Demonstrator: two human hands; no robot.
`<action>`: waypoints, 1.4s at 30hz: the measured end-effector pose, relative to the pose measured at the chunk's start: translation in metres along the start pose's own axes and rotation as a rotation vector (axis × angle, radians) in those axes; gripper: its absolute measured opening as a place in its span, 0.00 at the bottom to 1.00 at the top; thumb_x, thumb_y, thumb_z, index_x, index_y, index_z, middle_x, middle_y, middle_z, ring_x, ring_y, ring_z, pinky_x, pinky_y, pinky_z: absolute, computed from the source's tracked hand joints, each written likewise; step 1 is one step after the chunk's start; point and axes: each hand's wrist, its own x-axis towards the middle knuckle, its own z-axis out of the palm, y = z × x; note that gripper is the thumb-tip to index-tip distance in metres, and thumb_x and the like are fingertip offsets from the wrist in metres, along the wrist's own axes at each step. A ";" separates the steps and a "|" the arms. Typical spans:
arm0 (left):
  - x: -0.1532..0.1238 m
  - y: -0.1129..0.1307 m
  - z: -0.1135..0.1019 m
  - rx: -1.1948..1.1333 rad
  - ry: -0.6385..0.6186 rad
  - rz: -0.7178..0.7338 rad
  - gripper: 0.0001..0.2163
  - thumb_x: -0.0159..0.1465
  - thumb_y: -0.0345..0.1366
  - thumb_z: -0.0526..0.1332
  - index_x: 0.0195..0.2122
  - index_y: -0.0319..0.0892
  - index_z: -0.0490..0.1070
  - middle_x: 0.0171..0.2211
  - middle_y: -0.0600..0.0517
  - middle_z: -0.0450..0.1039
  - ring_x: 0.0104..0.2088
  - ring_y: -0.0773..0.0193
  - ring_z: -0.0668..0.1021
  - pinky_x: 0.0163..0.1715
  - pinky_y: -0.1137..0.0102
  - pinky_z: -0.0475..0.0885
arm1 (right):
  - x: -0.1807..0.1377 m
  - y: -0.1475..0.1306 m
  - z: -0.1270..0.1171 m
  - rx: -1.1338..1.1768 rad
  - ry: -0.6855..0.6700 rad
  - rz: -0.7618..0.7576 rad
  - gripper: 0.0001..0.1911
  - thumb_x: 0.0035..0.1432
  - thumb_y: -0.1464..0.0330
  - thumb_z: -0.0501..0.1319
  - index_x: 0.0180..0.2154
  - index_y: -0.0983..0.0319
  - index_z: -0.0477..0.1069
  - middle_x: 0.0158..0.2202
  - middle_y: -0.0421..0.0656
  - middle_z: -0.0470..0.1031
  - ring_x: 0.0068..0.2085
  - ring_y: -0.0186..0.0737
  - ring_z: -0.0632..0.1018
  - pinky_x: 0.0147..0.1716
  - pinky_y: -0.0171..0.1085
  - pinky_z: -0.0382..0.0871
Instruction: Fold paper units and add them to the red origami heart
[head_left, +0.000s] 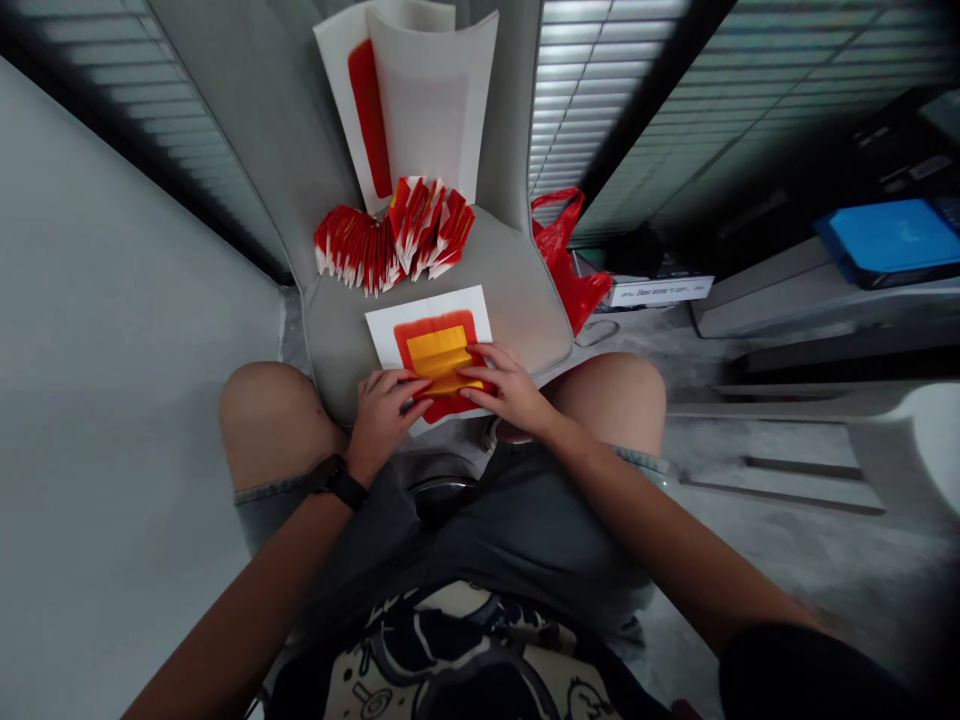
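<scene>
A small orange-yellow folded paper lies on a white sheet with a red patch, on the grey seat of a chair in front of me. My left hand presses its near left edge, fingers curled and pinched on the paper. My right hand pinches its right edge from the other side. A black watch sits on my left wrist.
A heap of folded red-and-white paper pieces lies at the back of the seat. White and red sheets lean on the chair back. A red plastic bag sits right of the chair. My bare knees flank the seat.
</scene>
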 end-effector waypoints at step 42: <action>-0.009 0.011 0.000 0.132 -0.023 0.072 0.14 0.70 0.42 0.60 0.53 0.46 0.76 0.49 0.44 0.76 0.50 0.51 0.73 0.51 0.55 0.69 | -0.004 -0.001 0.002 -0.140 -0.036 -0.074 0.16 0.66 0.59 0.61 0.53 0.54 0.79 0.55 0.50 0.72 0.56 0.51 0.71 0.56 0.55 0.70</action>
